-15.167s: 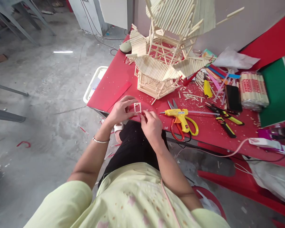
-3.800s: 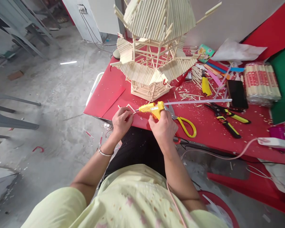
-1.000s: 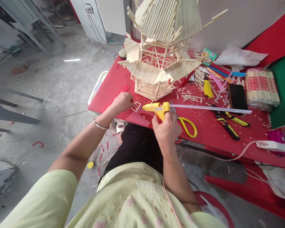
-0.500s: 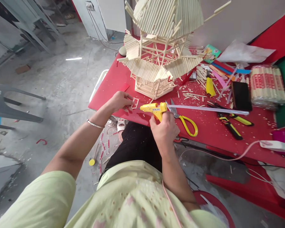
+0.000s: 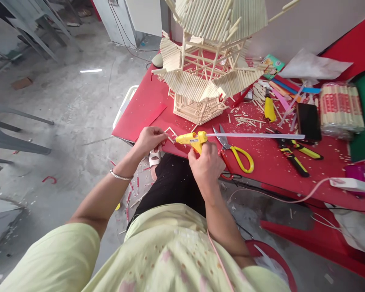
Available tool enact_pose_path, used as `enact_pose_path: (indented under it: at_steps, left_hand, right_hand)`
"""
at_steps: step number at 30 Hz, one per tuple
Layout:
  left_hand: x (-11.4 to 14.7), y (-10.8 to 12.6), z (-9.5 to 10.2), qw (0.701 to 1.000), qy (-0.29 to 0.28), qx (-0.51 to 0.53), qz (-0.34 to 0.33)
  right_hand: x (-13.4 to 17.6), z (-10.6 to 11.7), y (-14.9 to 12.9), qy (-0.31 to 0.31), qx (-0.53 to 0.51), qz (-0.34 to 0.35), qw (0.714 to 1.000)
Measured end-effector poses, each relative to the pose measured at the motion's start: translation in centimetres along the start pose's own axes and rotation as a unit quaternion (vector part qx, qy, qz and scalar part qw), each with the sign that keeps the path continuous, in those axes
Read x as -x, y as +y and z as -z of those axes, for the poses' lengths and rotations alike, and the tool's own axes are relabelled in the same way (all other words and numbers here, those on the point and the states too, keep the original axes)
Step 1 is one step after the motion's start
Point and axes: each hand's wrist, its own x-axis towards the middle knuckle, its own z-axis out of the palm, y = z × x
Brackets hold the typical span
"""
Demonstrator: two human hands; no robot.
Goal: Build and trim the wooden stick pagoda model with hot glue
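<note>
My left hand (image 5: 152, 141) pinches a small frame of short wooden sticks (image 5: 170, 129) near the table's front edge. A yellow hot glue gun (image 5: 192, 140) is gripped in my right hand (image 5: 208, 164), its nozzle pointing left, right at the frame; whether they touch I cannot tell. From its back sticks a long translucent glue stick (image 5: 255, 136). Behind my hands stands a tiered tower of pale wooden sticks (image 5: 200, 87) with slatted roofs. Scissors with yellow handles (image 5: 242, 159) lie just right of the glue gun.
Black-and-yellow pliers (image 5: 295, 160), a phone (image 5: 308, 121), a yellow cutter (image 5: 269, 109) and bundled sticks (image 5: 342, 107) lie on the red table (image 5: 134, 121). Loose stick pieces (image 5: 247, 121) are scattered there. A pink cord (image 5: 304, 200) crosses the front edge to a white power strip (image 5: 353, 185).
The small stick frame has been turned in my left hand and now shows at a different angle. The view has shifted slightly; the glue gun stays close to the frame.
</note>
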Motion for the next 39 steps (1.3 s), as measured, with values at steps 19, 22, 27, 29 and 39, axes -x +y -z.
enact_pose_path:
  at_steps: [19, 22, 27, 29, 39]
  left_hand:
    - [-1.2, -2.1, 1.1, 0.999, -0.040, -0.007, -0.012]
    - [-1.4, -2.3, 1.2, 0.999, -0.042, -0.016, -0.008]
    - [-1.6, -2.4, 1.2, 0.999, -0.043, -0.026, -0.010]
    - [-1.7, -2.5, 1.2, 0.999, -0.043, -0.022, -0.012]
    - [-1.7, -2.2, 1.2, 0.999, -0.042, -0.021, -0.005]
  right_hand:
    - [0.5, -1.0, -0.3, 0.028, 0.043, 0.033, 0.998]
    - [0.4, -1.0, -0.3, 0.035, 0.046, 0.043, 0.997]
    - [0.4, -1.0, -0.2, 0.035, 0.047, 0.050, 0.997]
    - [0.5, -1.0, -0.1, 0.037, 0.048, 0.052, 0.997]
    - [0.6, -1.1, 0.0, 0.058, 0.055, 0.066, 0.995]
